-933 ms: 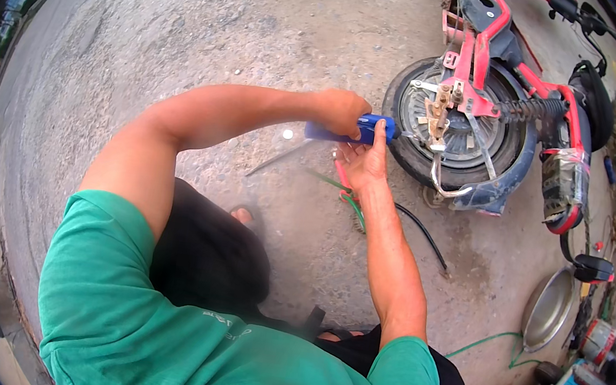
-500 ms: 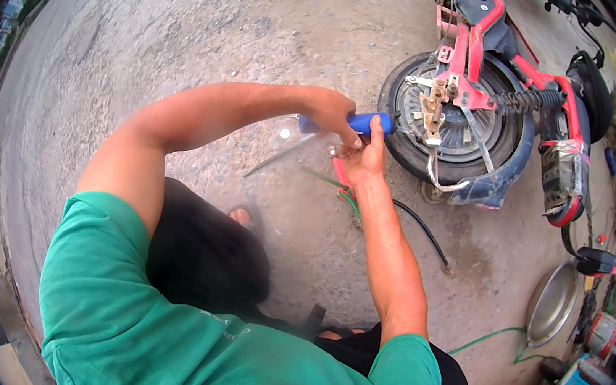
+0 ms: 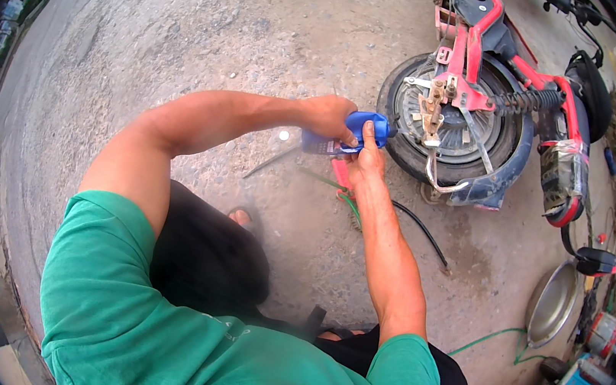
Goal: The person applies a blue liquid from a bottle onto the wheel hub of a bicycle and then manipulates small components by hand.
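Blue-handled tool is held at frame centre-top, just beside rear wheel of red scooter, gripped by L hand closed round its near end w/ R hand fingers pressed on the handle, green hose seen below on concrete ground.

Your left hand and right hand meet in front of you, both on the handheld tool, the left above and the right just below it. The tool's tip sits just left of the wheel of the scooter, which lies on its side on the concrete ground to your right. A hose lies on the ground under your right forearm. A metal bowl rests near your right, below the scooter. A metal rod lies left of your hands.
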The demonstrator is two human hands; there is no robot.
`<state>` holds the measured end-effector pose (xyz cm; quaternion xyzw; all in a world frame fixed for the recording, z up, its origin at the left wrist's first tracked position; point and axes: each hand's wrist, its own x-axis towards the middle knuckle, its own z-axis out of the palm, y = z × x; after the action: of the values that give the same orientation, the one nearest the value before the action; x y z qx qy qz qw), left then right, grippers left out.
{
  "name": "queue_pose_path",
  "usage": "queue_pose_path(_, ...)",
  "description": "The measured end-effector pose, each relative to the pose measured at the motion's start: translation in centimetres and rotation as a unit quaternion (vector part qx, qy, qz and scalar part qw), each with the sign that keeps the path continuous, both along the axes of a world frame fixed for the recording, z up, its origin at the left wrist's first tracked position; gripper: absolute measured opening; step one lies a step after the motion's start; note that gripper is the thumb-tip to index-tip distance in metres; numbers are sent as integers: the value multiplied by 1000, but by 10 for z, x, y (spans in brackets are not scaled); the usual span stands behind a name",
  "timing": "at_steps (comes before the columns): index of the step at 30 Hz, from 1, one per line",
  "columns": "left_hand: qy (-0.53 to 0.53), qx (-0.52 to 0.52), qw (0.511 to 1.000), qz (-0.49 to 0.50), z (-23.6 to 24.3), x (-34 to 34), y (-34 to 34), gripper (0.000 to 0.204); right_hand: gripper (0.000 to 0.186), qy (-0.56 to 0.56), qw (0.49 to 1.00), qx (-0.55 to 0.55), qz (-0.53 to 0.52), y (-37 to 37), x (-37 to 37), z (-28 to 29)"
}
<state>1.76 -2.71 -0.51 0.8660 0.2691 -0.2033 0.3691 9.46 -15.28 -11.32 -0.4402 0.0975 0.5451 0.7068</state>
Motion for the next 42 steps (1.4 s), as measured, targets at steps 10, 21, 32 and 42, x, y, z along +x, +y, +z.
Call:
queue_pose_path(10, -12, 65, 998, -15, -9, 3, 18, 68, 41, 34, 999, 14, 20, 3, 1, -4)
queue_pose_path(21, 34, 238, 967, -86, 19, -26, -13, 89, 37, 44, 998, 43, 22, 8, -2, -14)
queue_pose_path(32, -19, 245, 963, -107, -1, -34, -3, 51, 45, 43, 997, 31, 59, 4, -3, 0)
queue_pose_path(42, -15, 169, 983, -77, 11, -30, 6, 44, 71, 48, 988, 68, 129, 3, -3, 3)
